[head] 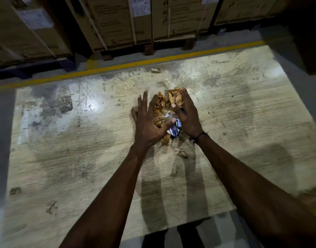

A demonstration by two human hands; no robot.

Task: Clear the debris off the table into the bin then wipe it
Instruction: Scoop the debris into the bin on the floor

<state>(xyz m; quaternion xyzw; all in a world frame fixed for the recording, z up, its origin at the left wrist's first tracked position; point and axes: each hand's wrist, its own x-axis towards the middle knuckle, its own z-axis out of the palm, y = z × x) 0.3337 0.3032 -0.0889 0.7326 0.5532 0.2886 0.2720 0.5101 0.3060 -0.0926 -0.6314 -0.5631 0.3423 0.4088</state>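
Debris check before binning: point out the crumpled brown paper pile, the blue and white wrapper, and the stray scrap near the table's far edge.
Crumpled brown paper pile [161,102], head view, upper clump.
Blue and white wrapper [174,130], head view, blue lower part.
Stray scrap [155,70], head view, its middle.

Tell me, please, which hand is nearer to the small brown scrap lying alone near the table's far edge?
Right. The right hand reaches furthest up the table, just below and right of the scrap. The left hand sits lower, on the pile's left side.
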